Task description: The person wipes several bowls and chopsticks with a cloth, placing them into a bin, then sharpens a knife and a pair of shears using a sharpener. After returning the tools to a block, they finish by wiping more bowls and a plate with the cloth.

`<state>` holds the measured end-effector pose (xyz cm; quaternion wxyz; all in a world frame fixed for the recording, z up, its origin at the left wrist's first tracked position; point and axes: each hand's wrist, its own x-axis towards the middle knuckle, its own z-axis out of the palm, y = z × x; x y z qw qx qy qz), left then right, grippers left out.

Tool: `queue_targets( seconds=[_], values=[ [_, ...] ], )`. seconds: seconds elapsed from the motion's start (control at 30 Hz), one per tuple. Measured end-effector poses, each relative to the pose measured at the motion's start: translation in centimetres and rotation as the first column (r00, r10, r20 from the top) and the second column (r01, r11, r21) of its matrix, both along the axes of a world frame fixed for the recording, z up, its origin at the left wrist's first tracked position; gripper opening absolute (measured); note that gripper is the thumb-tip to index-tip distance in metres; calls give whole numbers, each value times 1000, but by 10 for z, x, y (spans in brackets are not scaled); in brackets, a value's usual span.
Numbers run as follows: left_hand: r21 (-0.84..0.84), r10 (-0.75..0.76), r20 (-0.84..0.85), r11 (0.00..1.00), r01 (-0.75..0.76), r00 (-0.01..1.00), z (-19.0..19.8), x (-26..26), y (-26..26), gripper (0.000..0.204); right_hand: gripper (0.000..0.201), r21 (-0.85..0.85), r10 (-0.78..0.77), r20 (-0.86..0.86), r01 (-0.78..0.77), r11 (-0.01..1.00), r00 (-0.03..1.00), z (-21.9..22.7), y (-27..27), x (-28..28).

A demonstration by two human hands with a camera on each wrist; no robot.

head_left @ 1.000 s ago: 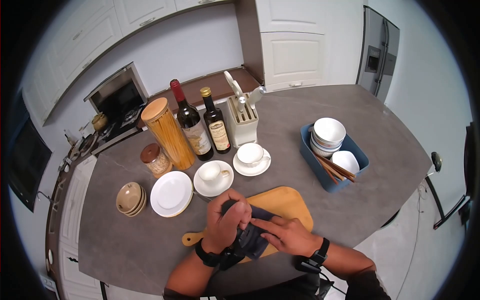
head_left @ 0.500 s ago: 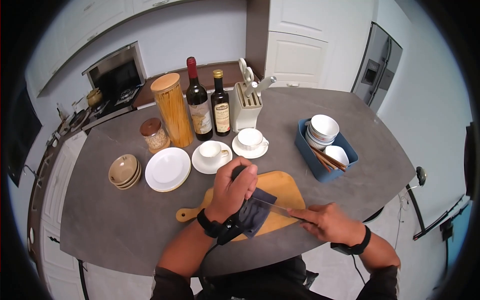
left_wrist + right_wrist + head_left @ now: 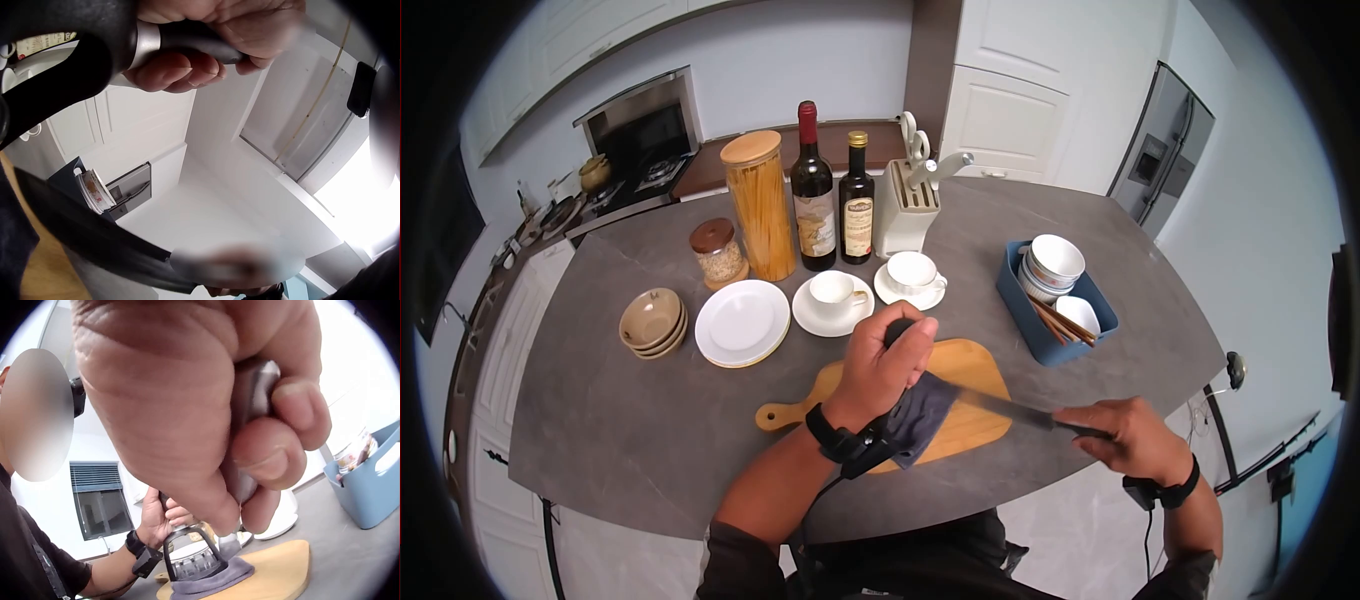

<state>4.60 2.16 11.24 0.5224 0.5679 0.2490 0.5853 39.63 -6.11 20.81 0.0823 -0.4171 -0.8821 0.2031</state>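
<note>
In the head view my left hand [image 3: 885, 365] grips the black handle of a knife sharpener [image 3: 197, 565], which stands upright on a folded grey cloth [image 3: 928, 410]. Under the cloth lies a wooden cutting board [image 3: 980, 380]. My right hand [image 3: 1130, 435] holds a kitchen knife [image 3: 1010, 407] by its handle, off to the right, with the blade pointing left toward the sharpener. The tip end is at the sharpener, and the blade is blurred. The left wrist view shows fingers wrapped round the sharpener handle [image 3: 194, 42], with the dark blade below.
Behind the board stand two white cups on saucers [image 3: 833, 293], white plates [image 3: 743, 322] and brown bowls [image 3: 650, 318]. Farther back are two bottles [image 3: 814, 215], a pasta jar [image 3: 760, 215] and a knife block [image 3: 906, 215]. A blue bin [image 3: 1025, 310] with bowls and chopsticks sits at the right.
My right hand has moved away to the right, drawing the knife along so that much more blade shows. The left hand keeps its grip on the sharpener. The head view has shifted.
</note>
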Motion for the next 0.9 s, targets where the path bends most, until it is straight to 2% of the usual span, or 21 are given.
queue_targets(
  seconds=[0.07, 0.1, 0.13, 0.2, 0.3, 0.4, 0.57, 0.9],
  values=[
    [-3, 27, 79, 1000, -27, 997, 1, 4, 0, 26, 52, 112, -33, -128, 48, 993, 991, -2, 4, 8],
    [-4, 27, 79, 1000, -27, 996, 0, 4, 0, 26, 50, 4, -164, -156, 167, 986, 974, 0, 4, 10],
    [3, 23, 79, 1000, -23, 997, 0, 4, 0, 26, 50, 3, -165, -156, 167, 986, 974, -3, 5, 11],
    [15, 21, 77, 1000, -22, 997, 1, 4, 0, 26, 48, 39, -264, -259, 283, 958, 929, -16, 13, 10],
    [-4, 26, 79, 1000, -26, 997, 1, 2, -1, 26, 49, 78, -301, -324, 342, 936, 897, -38, 25, 0],
    [15, 4, 6, 1000, -4, 1000, 1, -2, -1, 24, 49, 70, -330, -393, 386, 920, 858, -41, 40, -20],
    [13, 5, 22, 1000, -5, 1000, 0, -1, 0, 24, 48, 216, -211, -431, 327, 920, 878, -18, 86, -45],
    [22, 12, 15, 1000, -12, 1000, 4, -3, -2, 25, 45, 297, -239, -331, 342, 892, 913, -1, 152, -87]
  ],
)
